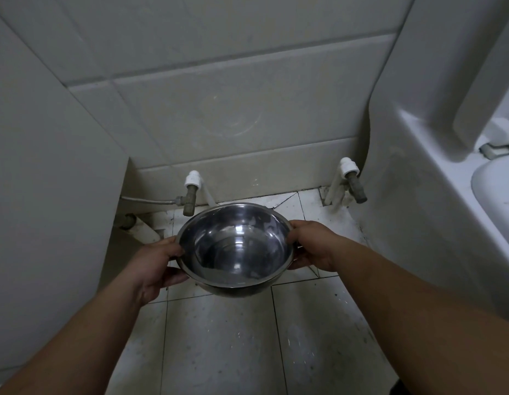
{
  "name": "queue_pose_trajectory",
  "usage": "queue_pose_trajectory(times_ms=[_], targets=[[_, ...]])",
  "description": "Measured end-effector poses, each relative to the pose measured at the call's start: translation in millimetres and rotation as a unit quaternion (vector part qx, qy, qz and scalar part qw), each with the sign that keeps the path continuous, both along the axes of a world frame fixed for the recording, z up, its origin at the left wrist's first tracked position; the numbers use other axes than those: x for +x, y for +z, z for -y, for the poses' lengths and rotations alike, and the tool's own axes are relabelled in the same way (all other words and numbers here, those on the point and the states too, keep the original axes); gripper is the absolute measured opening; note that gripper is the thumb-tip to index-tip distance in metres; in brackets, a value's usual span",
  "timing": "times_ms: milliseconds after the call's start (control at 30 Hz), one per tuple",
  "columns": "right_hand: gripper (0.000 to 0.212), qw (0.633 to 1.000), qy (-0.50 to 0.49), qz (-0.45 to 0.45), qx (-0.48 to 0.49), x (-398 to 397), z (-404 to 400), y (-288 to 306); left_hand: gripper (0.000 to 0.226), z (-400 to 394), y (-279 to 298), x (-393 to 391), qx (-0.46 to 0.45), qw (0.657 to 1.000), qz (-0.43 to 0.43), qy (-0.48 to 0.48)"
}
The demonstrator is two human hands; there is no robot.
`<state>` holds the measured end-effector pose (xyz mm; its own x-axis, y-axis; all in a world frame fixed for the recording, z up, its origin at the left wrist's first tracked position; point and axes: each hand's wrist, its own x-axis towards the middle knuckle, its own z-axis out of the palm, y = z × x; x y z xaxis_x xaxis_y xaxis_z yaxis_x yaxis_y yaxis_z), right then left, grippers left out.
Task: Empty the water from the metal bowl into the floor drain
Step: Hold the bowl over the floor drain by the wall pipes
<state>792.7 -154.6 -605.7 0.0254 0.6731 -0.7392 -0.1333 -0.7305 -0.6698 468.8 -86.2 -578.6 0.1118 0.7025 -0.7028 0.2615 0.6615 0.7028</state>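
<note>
A shiny metal bowl (pixel 236 246) with clear water in its bottom is held level above the tiled floor, in the middle of the view. My left hand (pixel 155 266) grips its left rim, thumb over the edge and fingers underneath. My right hand (pixel 311 246) grips the right rim the same way. No floor drain shows; the floor right under the bowl is hidden by it.
Two wall valves with white fittings stick out low on the tiled back wall, a left valve (pixel 190 193) and a right valve (pixel 353 181). A white toilet (pixel 447 155) fills the right side. A plain wall (pixel 48 166) closes the left. Stained floor tiles (pixel 219 337) lie below.
</note>
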Motion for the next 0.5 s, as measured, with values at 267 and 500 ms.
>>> queue_pose_trajectory(times_ms=[267,500], targets=[[0.037,1.000,-0.001,0.010,0.002,-1,0,3,0.040,0,1,0,0.002,1.000,0.004,0.005],[0.033,0.999,0.019,0.035,0.000,-2,-1,11,0.038,0,3,0,0.004,1.000,0.004,0.016]])
